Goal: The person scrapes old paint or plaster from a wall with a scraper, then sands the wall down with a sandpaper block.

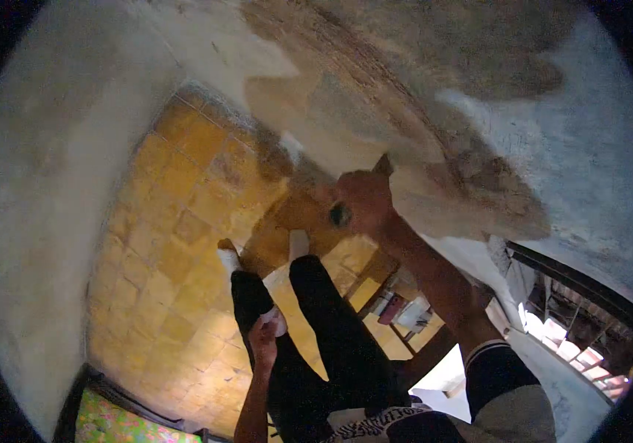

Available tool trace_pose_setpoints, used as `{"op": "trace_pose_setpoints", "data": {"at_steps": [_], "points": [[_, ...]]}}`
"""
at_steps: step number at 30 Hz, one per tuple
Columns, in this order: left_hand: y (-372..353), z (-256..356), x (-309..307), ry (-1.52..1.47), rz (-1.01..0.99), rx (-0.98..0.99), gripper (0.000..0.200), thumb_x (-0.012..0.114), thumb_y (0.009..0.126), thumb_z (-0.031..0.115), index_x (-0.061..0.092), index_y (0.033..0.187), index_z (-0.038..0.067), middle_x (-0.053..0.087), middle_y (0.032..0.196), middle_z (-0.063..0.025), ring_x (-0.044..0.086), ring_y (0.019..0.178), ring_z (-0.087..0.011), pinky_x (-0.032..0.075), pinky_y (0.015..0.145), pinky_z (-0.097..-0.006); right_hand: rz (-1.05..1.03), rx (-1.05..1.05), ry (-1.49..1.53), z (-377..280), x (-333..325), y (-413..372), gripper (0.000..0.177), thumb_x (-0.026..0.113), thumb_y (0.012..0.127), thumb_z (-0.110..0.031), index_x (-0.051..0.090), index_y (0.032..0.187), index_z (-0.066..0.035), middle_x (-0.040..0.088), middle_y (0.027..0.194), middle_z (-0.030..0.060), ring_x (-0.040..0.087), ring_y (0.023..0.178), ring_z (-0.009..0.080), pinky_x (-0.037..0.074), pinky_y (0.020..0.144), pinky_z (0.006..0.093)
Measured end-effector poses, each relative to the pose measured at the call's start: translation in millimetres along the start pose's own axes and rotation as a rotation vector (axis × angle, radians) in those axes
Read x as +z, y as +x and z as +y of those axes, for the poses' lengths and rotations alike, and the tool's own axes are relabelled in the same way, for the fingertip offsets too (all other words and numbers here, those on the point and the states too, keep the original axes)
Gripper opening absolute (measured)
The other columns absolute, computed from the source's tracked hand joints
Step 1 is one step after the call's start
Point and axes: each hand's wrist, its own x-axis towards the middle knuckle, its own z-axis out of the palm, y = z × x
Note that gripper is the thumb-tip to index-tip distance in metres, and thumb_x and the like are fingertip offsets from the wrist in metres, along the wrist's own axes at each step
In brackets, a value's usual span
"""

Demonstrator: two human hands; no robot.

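My right hand (pixel 364 203) is raised in front of the patchy wall (pixel 442 177), its arm stretched up from the lower right. Its fingers look closed, though motion smears them. A dark pointed piece (pixel 383 165) juts from the top of this hand, and a dark round spot (pixel 340 214) shows at its left side; I cannot make out what either is. Lower down, near my left knee, my left hand (pixel 262 343) is closed around a small pale, rounded thing (pixel 277 323). Its kind does not show.
Yellowish floor tiles (pixel 176 244) lie under my feet. A low shelf with small boxes and papers (pixel 405 314) stands right of my legs. Bare brown patches (pixel 346 96) mark the wall. A barred window (pixel 575 332) is at right, a flowered cloth (pixel 124 421) at lower left.
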Motion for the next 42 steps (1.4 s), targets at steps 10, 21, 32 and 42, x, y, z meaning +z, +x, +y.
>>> {"op": "trace_pose_setpoints", "data": {"at_steps": [10, 21, 32, 42], "points": [[0, 7, 8, 0.024, 0.045, -0.025, 0.025, 0.06, 0.093, 0.02, 0.063, 0.107, -0.001, 0.065, 0.099, -0.0058, 0.058, 0.09, -0.011, 0.049, 0.079, -0.028, 0.32, -0.212, -0.006, -55, -55, 34, 0.027, 0.075, 0.072, -0.02, 0.053, 0.06, -0.013, 0.052, 0.055, 0.0047, 0.055, 0.049, 0.0242, 0.043, 0.047, 0.0406], [6, 28, 0, 0.162, 0.08, -0.014, 0.03, 0.062, 0.093, 0.026, 0.063, 0.107, 0.0, 0.064, 0.096, -0.0058, 0.058, 0.088, -0.0116, 0.049, 0.076, -0.0282, -0.166, 0.123, 0.277, -53, -22, 18, 0.02, 0.071, 0.075, -0.023, 0.06, 0.086, -0.009, 0.063, 0.08, 0.0124, 0.064, 0.077, 0.0298, 0.049, 0.069, 0.0404], [13, -47, -32, -0.127, 0.074, 0.003, 0.017, 0.062, 0.091, 0.015, 0.064, 0.1, 0.001, 0.062, 0.097, -0.0022, 0.057, 0.089, -0.0099, 0.047, 0.078, -0.0254, -0.617, 0.319, 0.256, -81, 41, -66, 0.043, 0.064, 0.085, -0.025, 0.049, 0.118, 0.0, 0.051, 0.113, 0.0187, 0.056, 0.097, 0.0365, 0.046, 0.084, 0.0474], [35, 11, -16, 0.043, 0.085, -0.067, 0.02, 0.061, 0.091, 0.012, 0.062, 0.106, -0.001, 0.062, 0.096, -0.0004, 0.056, 0.088, -0.009, 0.046, 0.078, -0.025, -0.601, 0.269, 0.2, -45, 5, -8, 0.053, 0.069, 0.079, -0.02, 0.049, 0.125, -0.005, 0.061, 0.108, 0.0195, 0.061, 0.099, 0.0326, 0.05, 0.083, 0.0431]]}}
